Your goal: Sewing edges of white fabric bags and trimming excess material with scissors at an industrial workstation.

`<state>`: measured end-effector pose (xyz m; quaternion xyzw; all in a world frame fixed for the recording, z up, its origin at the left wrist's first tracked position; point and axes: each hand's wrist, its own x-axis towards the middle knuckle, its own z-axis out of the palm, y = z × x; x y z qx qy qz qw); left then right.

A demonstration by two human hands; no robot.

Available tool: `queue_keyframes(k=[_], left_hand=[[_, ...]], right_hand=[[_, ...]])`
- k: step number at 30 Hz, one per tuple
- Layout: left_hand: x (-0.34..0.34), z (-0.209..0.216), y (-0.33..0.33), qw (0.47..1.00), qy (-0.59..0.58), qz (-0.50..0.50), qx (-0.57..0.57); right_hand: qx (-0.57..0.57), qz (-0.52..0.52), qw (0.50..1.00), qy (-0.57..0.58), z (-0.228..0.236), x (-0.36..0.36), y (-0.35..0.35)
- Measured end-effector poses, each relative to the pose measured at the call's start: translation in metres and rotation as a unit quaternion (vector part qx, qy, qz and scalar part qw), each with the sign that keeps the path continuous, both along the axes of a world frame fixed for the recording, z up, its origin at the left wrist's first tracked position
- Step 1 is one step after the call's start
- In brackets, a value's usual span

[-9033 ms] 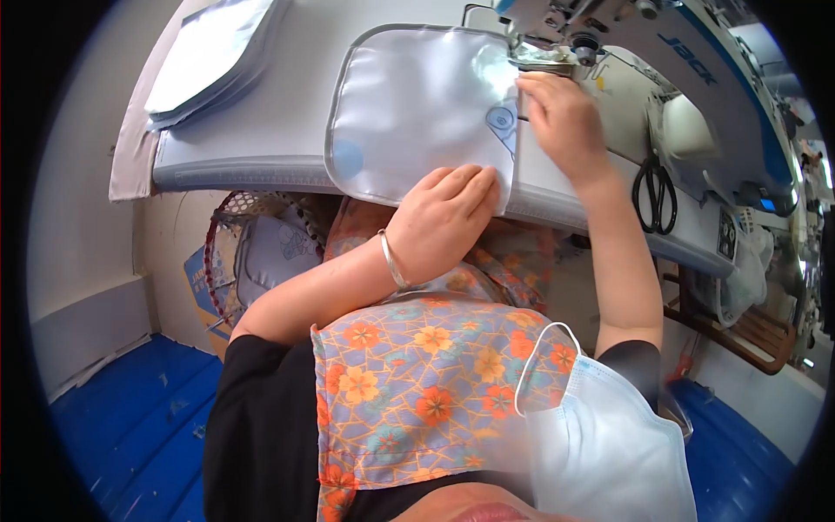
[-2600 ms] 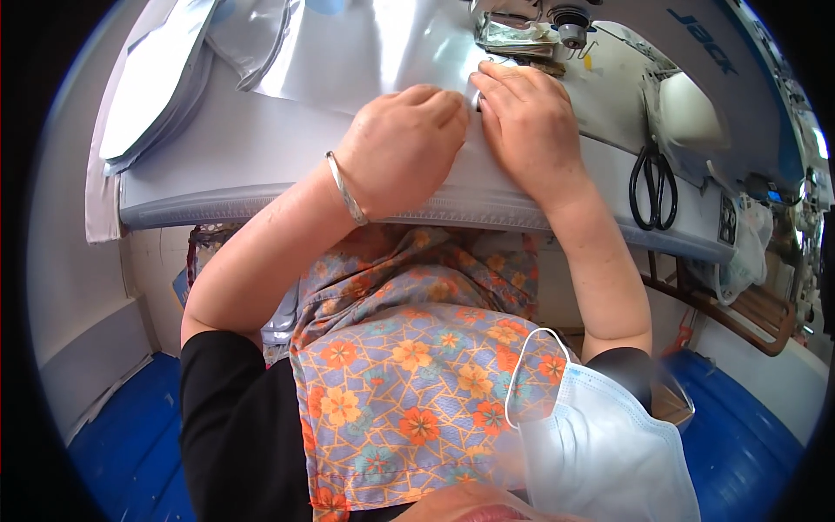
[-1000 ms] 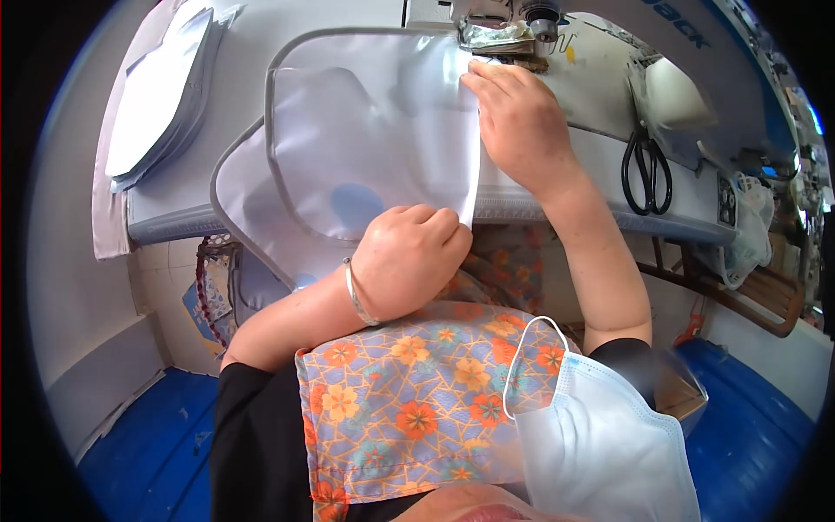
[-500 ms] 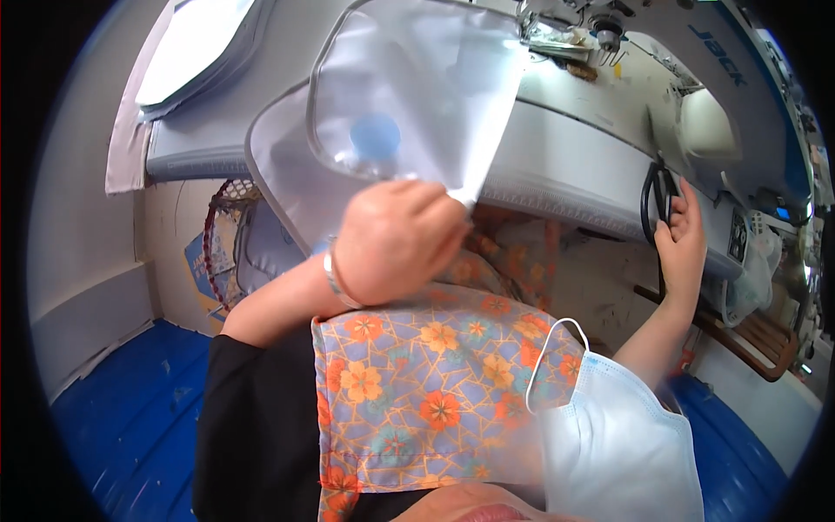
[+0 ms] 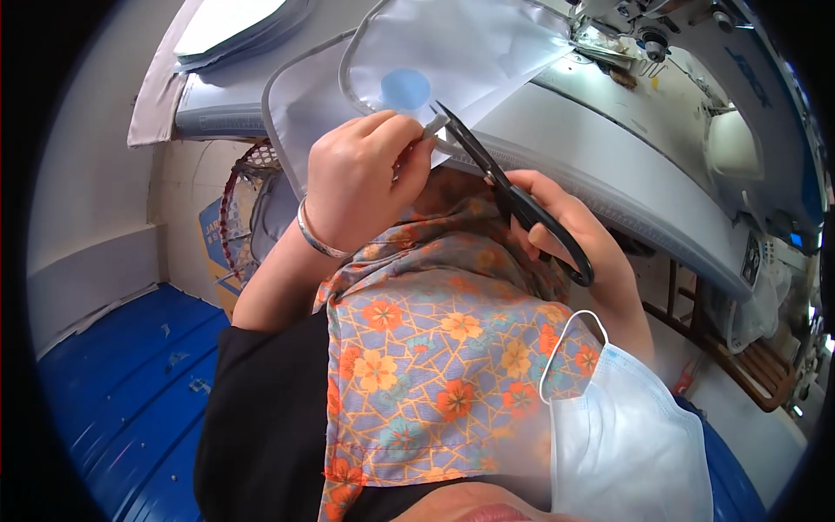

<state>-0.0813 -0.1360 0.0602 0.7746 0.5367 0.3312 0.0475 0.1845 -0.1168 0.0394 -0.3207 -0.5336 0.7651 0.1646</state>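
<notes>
My left hand [image 5: 365,178], a bracelet at its wrist, pinches the end of a narrow grey binding strip [image 5: 437,125] at the near corner of a pale, grey-edged fabric panel [image 5: 474,43]. A light blue round patch [image 5: 406,89] marks that panel. Beneath it lies a second pale panel [image 5: 300,91], partly covered. My right hand [image 5: 565,213] is closed round the handles of black scissors [image 5: 513,191]. Their blades point up and left, with the tips at the strip beside my left fingertips. Whether the blades touch the strip I cannot tell.
A sewing machine [image 5: 770,113] stands at the right of the grey worktable [image 5: 626,130]. Stacked white pieces [image 5: 226,26] lie far left. Below the table are a red-rimmed basket [image 5: 229,204] and a brown wooden rack [image 5: 757,374]. A face mask [image 5: 631,426] hangs over my flowered apron [image 5: 435,374].
My right hand has brought the scissors left from the table's right edge to the panel's corner. My left hand has shifted slightly left and up, and the grey strip now shows at its fingers.
</notes>
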Motion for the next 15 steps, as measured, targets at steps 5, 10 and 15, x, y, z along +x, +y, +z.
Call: queue_keyframes(k=[5,10,15], left_hand=[[-0.005,-0.008,0.005,1.0,-0.003,0.008,-0.005],[-0.054,-0.037,-0.009,0.977,0.188,-0.03,-0.096],[-0.195,-0.143,-0.06,0.86,0.302,0.178,-0.371]], right_hand=[[0.013,-0.034,0.999,-0.032,0.005,-0.011,-0.006],[0.088,-0.124,0.985,-0.078,0.001,0.016,-0.016],[0.2,-0.37,0.861,-0.286,0.001,0.097,-0.003]])
